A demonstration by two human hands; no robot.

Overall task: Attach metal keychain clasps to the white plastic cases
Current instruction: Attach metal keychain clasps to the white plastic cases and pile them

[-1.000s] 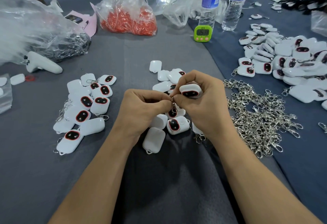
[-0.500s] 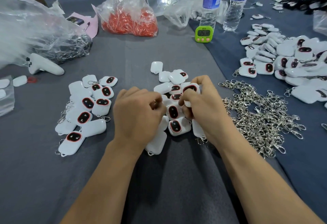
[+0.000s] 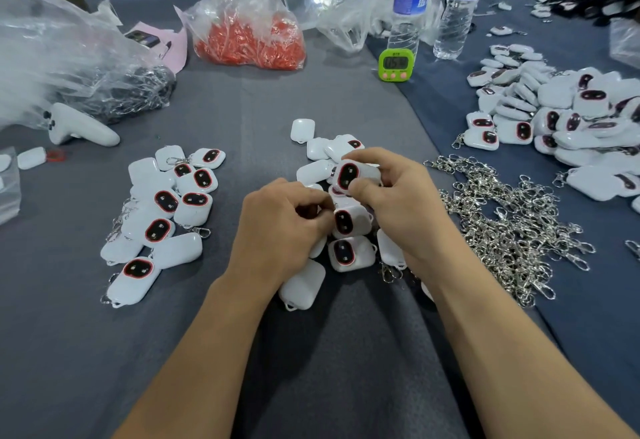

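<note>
My right hand [image 3: 398, 203] grips a white plastic case [image 3: 349, 175] with a dark red-rimmed window, held just above the centre heap of cases [image 3: 351, 253]. My left hand [image 3: 280, 227] hovers beside it with thumb and forefinger pinched together on what looks like a small metal clasp, mostly hidden by the fingers. A loose pile of silver keychain clasps [image 3: 512, 224] lies to the right of my right hand. To the left is a group of cases with clasps attached [image 3: 166, 201].
A big heap of white cases [image 3: 571, 116] fills the far right. At the back stand a green timer [image 3: 396, 64], two water bottles [image 3: 408, 5], a bag of orange parts [image 3: 249, 40] and a clear bag of clasps [image 3: 131, 88]. A white controller [image 3: 79, 127] lies at the left.
Both hands have dropped from a raised, joined position onto the centre heap and drawn slightly apart. My right hand has turned the case so its window faces up.
</note>
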